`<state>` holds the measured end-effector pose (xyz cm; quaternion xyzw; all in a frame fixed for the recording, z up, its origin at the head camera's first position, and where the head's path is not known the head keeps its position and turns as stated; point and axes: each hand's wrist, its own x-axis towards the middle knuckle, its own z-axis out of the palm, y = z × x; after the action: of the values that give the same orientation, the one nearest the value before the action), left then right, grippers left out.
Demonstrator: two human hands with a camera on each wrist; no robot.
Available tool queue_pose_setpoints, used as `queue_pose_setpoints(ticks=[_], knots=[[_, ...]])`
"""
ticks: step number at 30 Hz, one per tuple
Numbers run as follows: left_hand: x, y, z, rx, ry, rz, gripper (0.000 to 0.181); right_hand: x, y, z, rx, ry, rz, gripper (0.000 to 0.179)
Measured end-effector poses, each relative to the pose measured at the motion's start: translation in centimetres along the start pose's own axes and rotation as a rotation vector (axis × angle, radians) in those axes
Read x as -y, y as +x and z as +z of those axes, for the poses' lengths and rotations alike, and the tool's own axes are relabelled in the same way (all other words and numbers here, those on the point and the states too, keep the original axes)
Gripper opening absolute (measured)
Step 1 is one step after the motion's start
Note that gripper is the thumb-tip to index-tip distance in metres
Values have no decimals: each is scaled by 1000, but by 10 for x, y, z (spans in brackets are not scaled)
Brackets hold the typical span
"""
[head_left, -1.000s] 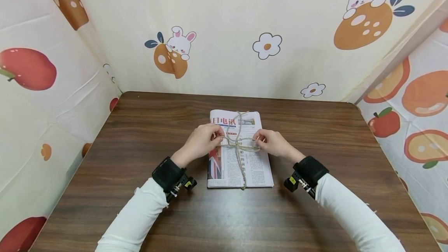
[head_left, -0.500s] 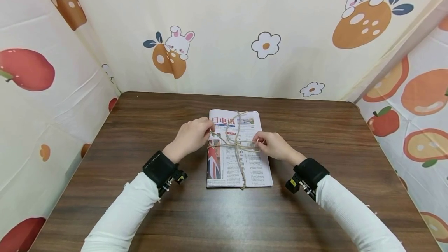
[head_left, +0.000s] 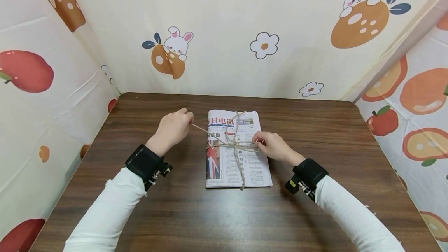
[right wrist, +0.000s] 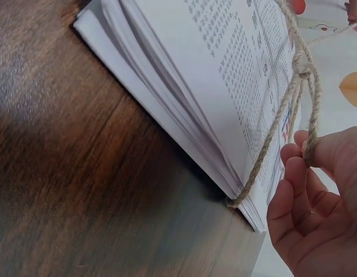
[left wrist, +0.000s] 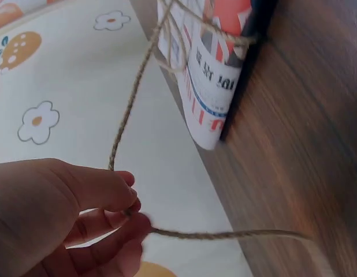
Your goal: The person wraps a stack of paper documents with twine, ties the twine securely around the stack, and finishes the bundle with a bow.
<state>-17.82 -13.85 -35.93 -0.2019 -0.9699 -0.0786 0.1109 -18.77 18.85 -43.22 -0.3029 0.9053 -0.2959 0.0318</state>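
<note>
A stack of folded newspapers [head_left: 227,170] lies on the table, with jute twine [head_left: 238,158] running across it both ways and meeting in a knot near the middle. Off the stack's left side, my left hand [head_left: 175,127] pinches one strand of the twine [left wrist: 129,104], stretched straight from the knot; a tail hangs on past the fingers in the left wrist view. My right hand [head_left: 274,147] is over the stack's right edge and pinches a loop of twine [right wrist: 314,115] between thumb and fingers, close to the knot.
The brown wooden table [head_left: 217,221] extends around the stack on all sides. Behind it rises a cream curtain [head_left: 224,18] with rabbits and flowers, and fruit-printed cloth [head_left: 420,100] hangs at the right. Black camera bands [head_left: 145,164] sit on both wrists.
My left hand has moved left and slightly away from me, off the stack, drawing its strand from slack to straight. My right hand has stayed nearly still, pinching its loop.
</note>
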Motion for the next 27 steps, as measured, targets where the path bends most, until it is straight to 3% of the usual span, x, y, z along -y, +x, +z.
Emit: queue_pose_setpoints(ticks=[4, 13, 21, 27], knots=[[1, 8, 0, -49, -65, 23, 3, 0, 0, 1, -11, -5, -7, 12], [-21, 35, 6, -113, -429, 33, 15, 0, -3, 4, -43, -11, -27, 10], [-40, 57, 15, -197, -567, 104, 8, 2, -3, 6, -40, -28, -28, 10], [-57, 76, 30, -185, -652, 152, 11, 2, -4, 7, -61, -48, -48, 10]])
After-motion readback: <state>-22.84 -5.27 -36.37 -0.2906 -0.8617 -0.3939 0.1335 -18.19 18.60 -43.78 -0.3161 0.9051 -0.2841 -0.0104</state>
